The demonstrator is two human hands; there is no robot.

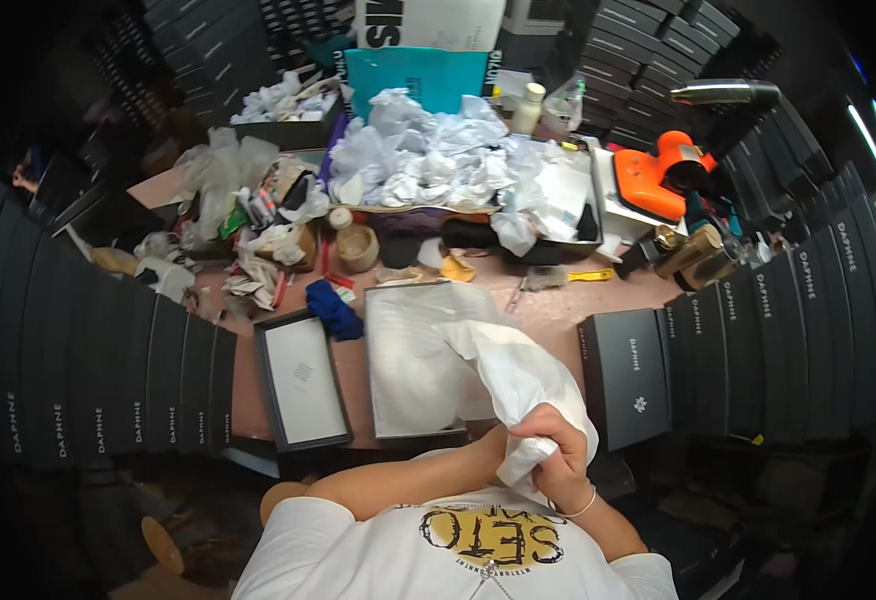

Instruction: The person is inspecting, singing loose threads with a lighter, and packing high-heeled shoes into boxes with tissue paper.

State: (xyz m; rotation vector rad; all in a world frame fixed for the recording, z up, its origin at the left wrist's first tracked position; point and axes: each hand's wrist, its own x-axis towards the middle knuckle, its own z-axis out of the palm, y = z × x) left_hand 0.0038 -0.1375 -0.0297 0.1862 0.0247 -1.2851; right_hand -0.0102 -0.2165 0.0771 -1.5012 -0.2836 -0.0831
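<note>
Gripping the gathered end of a white paper-wrapped bundle (530,378), the right hand (558,452) has its fingers curled closed on the paper, just in front of the person's chest. The bundle slants up and leftward, its far end hanging over the right part of an open box (372,405) lined with translucent tissue (413,350); the wrapping hides whatever it may contain, and it covers part of that box's right side. Only the wrist and a little of the left hand (495,457) show, the rest passing behind the paper, so I cannot tell how far its fingers are open or what they hold. The tissue veils the inside of the open box. To its left lies a shallow dark tray with a white inside (303,385), a faint grey mark on it, and a bunched blue cloth (336,310) overlaps its upper right corner. A closed dark box (628,378) stands to the right on the pink tabletop (250,400). Behind, crumpled white paper (428,150) heaps over its container, concealing the inside. Stacked dark boxes (108,380) at the far left fade into the black fisheye rim.
</note>
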